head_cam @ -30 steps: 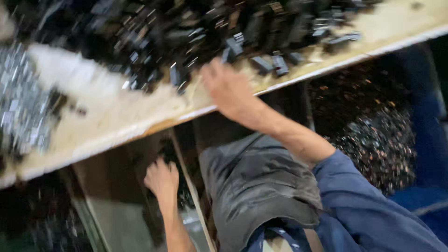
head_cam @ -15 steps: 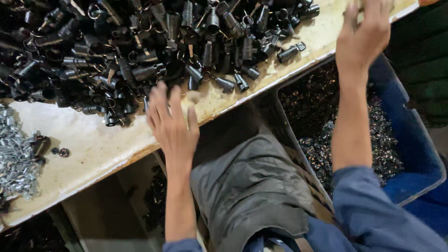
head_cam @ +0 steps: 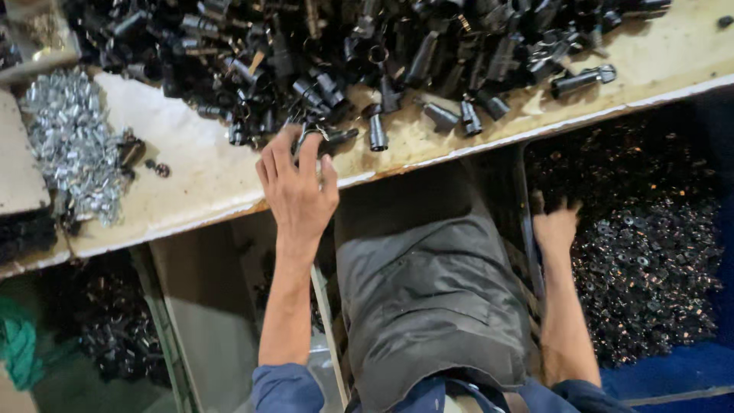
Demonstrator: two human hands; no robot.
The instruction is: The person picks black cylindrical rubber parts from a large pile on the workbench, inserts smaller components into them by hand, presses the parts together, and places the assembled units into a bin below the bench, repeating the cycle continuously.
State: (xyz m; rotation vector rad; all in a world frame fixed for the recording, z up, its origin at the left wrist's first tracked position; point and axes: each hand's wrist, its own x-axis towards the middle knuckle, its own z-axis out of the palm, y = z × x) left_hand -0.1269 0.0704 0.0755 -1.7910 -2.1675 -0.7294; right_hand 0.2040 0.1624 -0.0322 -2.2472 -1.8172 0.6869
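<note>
Only the head view: my left hand (head_cam: 297, 191) lies over the near edge of the worktop (head_cam: 191, 176), palm down, back of the hand to the camera. Its fingers (head_cam: 289, 149) are spread and reach into the front of the pile of black metal tubes (head_cam: 321, 61), fingertips on or just beside a small black part with a wire ring (head_cam: 321, 136); whether anything is pinched I cannot tell, the tips are mixed in with the parts. The pile covers the far half of the worktop, tubes lying every way, a few loose ones near the edge: one short black tube (head_cam: 378, 131) just beside my fingers, another with a silver end (head_cam: 582, 79) far right. On the worktop's left side sits a heap of small shiny silver clips (head_cam: 69, 138), well apart from my hand.

My right hand (head_cam: 556, 228) is down below the worktop, at the rim of the blue bin (head_cam: 673, 375) on my right, which is full of small dark ring-shaped pieces (head_cam: 650, 252). The hand is blurred; fingers look loosely open over the pieces, touching or not I cannot tell. Between my arms is my lap in grey cloth (head_cam: 428, 291); blue sleeves (head_cam: 287, 388) at the bottom. Lower left under the worktop, more dark parts (head_cam: 107, 329) in shadow.
</note>
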